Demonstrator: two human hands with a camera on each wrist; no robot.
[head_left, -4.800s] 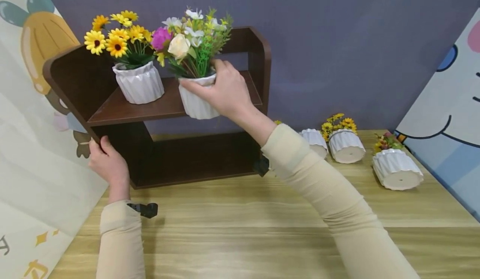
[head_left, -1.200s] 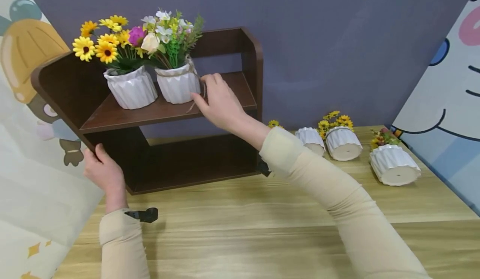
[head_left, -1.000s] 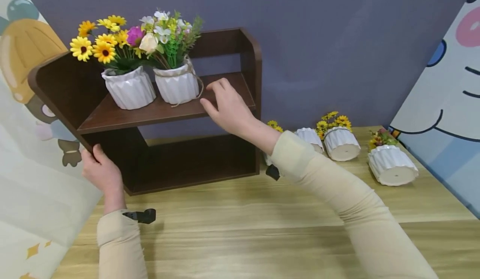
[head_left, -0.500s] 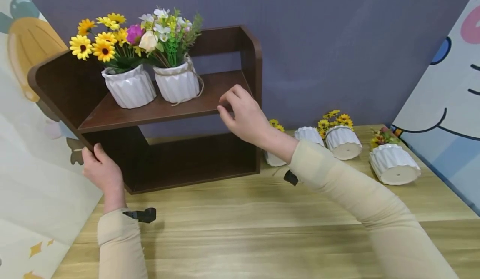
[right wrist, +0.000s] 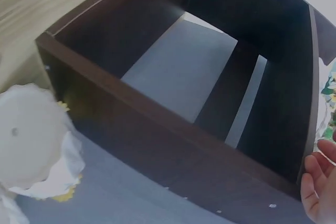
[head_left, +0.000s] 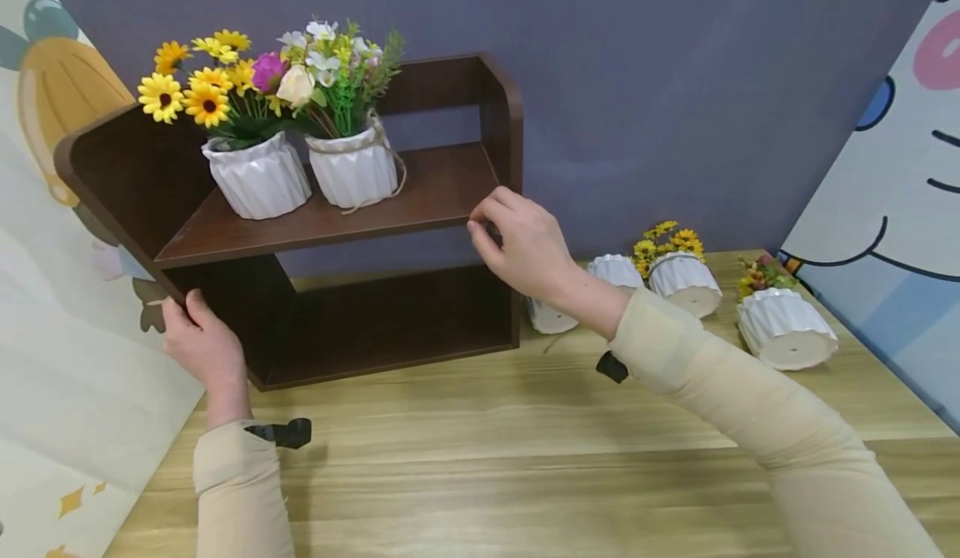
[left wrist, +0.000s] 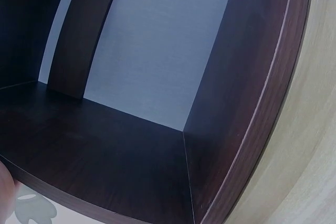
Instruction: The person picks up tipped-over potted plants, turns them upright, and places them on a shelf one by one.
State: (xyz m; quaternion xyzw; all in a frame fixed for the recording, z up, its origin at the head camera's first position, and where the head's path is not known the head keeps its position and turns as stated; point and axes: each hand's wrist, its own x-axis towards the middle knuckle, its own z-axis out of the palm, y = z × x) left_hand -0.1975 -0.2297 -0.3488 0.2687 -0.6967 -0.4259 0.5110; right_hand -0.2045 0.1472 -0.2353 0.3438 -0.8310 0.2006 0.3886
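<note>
On the upper tier of the dark-brown wooden shelf unit (head_left: 442,185), white pleated ceramic pots (head_left: 257,176) of yellow daisies (head_left: 207,104) and mixed flowers (head_left: 327,73) could be toppled if it were jerked by the left grip (head_left: 204,343), clasped round its side; the right grip (head_left: 525,237) is loosely curled, empty.

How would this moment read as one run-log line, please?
left hand: grips shelf at left | right hand: loosely curled by upper board, contact unclear | upper board: two flowerpots standing | table: four more pots beside shelf
</note>
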